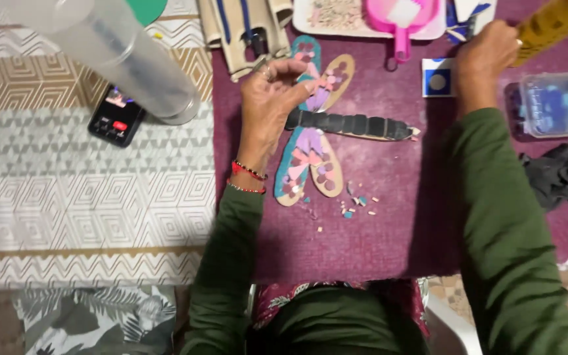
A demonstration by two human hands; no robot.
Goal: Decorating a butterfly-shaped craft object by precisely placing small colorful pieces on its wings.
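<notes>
Dragonfly (323, 125) under left hand (267, 105), mid-mat.

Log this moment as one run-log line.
left hand: touching dragonfly mosaic wing | right hand: reaching far edge, grasp unclear | surface: purple mat

A home craft corner is showing here. A patterned tablecloth (87, 197) and purple mat (376, 236) are covering the desk, with a mosaic dragonfly (323, 125), tile chips (353, 207) and a bead box (553, 105) lying about.

Left hand (269, 98) presses the dragonfly mosaic (323, 128).
</notes>
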